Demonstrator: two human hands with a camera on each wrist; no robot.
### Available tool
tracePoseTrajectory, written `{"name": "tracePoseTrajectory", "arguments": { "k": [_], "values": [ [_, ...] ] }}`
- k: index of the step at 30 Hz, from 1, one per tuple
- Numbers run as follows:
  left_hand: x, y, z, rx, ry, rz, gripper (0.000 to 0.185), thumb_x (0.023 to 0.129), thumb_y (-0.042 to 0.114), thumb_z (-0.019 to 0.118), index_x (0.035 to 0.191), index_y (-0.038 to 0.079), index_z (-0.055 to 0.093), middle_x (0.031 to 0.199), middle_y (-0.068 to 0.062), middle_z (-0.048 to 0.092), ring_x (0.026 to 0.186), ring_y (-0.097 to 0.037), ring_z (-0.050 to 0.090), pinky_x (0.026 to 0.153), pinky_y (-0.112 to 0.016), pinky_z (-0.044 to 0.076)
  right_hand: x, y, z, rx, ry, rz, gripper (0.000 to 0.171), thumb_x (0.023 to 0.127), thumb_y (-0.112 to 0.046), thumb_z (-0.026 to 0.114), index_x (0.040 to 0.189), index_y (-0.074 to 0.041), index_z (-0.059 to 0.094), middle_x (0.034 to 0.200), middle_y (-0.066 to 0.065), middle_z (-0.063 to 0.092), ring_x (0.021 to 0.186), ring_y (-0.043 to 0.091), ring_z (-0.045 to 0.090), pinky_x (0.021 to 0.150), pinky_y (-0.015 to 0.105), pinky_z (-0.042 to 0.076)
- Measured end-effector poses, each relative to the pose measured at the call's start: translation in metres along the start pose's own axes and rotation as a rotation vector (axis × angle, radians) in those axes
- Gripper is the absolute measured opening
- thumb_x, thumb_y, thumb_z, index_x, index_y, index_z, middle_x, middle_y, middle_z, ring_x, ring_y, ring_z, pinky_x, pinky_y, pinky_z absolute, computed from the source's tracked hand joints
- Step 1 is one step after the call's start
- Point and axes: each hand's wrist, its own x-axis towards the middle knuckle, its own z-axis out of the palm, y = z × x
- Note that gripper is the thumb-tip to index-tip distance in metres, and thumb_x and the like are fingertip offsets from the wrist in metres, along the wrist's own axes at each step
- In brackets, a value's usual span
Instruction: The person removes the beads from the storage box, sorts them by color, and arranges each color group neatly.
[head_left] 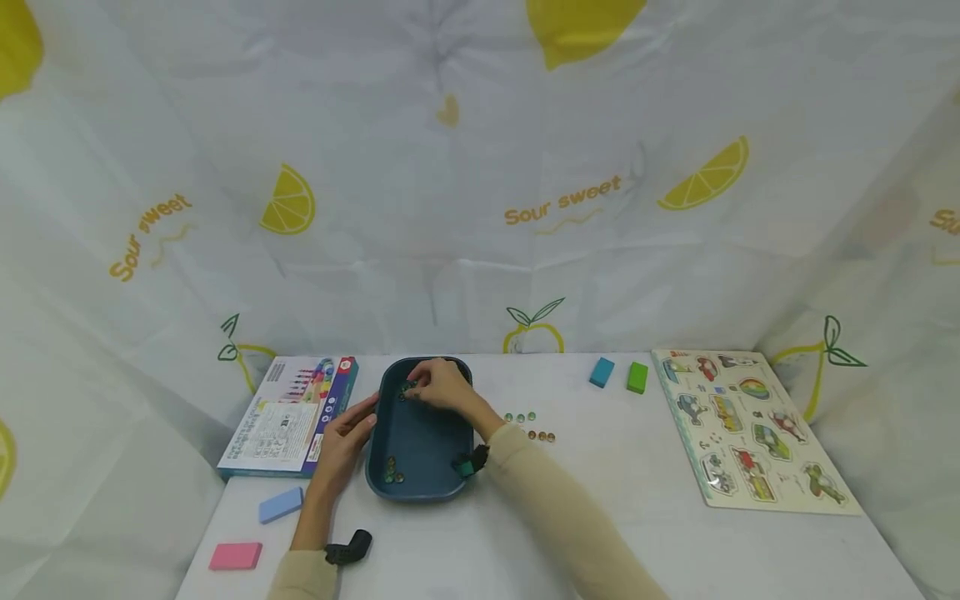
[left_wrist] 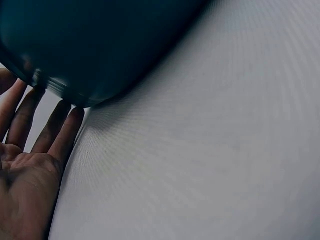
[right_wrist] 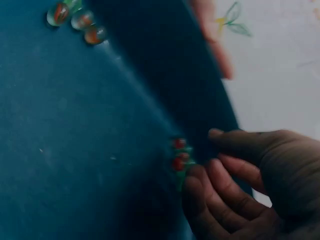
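A dark blue tray (head_left: pixel 431 442) stands on the white table. My left hand (head_left: pixel 347 437) is at its left side; in the left wrist view its straight fingers (left_wrist: pixel 60 132) touch the outer wall. My right hand (head_left: pixel 444 387) reaches into the far left part of the tray. Seen from the right wrist, its fingers are loosely bent beside a small cluster of glass marbles (right_wrist: pixel 179 163), with thumb and forefinger tips apart and no marble visible between them. Another group of marbles (head_left: pixel 392 475) lies in the near left corner of the tray.
Right of the tray lie rows of greenish marbles (head_left: pixel 520 417) and amber marbles (head_left: pixel 542 436). A boxed set (head_left: pixel 273 425) is at left, near a light blue block (head_left: pixel 281 505) and a pink block (head_left: pixel 236 556). Blue (head_left: pixel 602 372) and green (head_left: pixel 637 377) blocks and a picture board (head_left: pixel 750 433) are at right.
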Motion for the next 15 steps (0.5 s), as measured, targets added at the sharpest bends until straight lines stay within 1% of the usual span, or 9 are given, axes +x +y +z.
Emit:
{"name": "tracePoseTrajectory", "arguments": {
  "k": [4,7,9,11,13,15],
  "values": [
    [-0.001,0.000,0.000,-0.003,0.003,0.010,0.052,0.107,0.019,0.063,0.153,-0.002,0.051,0.149,0.005,0.067,0.129,0.004,0.064,0.108,-0.015,0.053,0.008,0.005,0.022,-0.089,0.053,0.123,0.018,0.088,-0.018,0.086,0.100,-0.006,0.080,0.083,0.009,0.079,0.055,0.010,0.063,0.057,0.022,0.053],
    [-0.001,0.000,-0.001,-0.007,0.002,0.019,0.052,0.107,0.017,0.063,0.153,-0.004,0.051,0.150,0.002,0.066,0.129,0.004,0.065,0.108,-0.015,0.053,0.008,0.007,0.030,-0.098,0.075,0.164,0.014,0.087,-0.016,0.088,0.094,-0.007,0.080,0.088,0.011,0.079,0.064,0.016,0.068,0.059,0.026,0.057],
    [0.000,0.000,-0.001,-0.010,-0.003,0.028,0.052,0.108,0.016,0.062,0.153,-0.005,0.050,0.151,-0.001,0.066,0.129,0.004,0.065,0.108,-0.016,0.054,0.008,0.007,0.031,-0.105,0.082,0.162,0.012,0.087,-0.016,0.087,0.092,-0.007,0.081,0.092,0.010,0.080,0.071,0.017,0.069,0.062,0.027,0.057],
    [0.000,0.000,-0.001,-0.012,-0.005,0.028,0.051,0.108,0.015,0.061,0.153,-0.005,0.050,0.152,-0.002,0.065,0.129,0.004,0.065,0.108,-0.016,0.054,0.007,0.006,0.029,-0.106,0.084,0.130,0.010,0.088,-0.016,0.086,0.092,-0.008,0.081,0.092,0.010,0.080,0.072,0.016,0.068,0.063,0.027,0.056],
    [0.001,-0.001,-0.001,-0.011,-0.004,0.025,0.051,0.108,0.015,0.061,0.153,-0.005,0.050,0.153,-0.004,0.064,0.129,0.004,0.065,0.108,-0.016,0.054,0.006,0.005,0.023,-0.083,0.075,0.086,0.010,0.089,-0.016,0.085,0.093,-0.007,0.082,0.089,0.009,0.080,0.068,0.013,0.067,0.060,0.024,0.056],
    [0.001,-0.001,-0.001,-0.009,-0.004,0.021,0.051,0.108,0.015,0.062,0.153,-0.004,0.050,0.154,-0.006,0.063,0.130,0.003,0.065,0.108,-0.016,0.054,0.003,0.002,0.010,-0.041,0.058,0.026,0.011,0.091,-0.017,0.083,0.096,-0.007,0.081,0.085,0.009,0.078,0.063,0.010,0.064,0.057,0.022,0.054]
  ]
}}
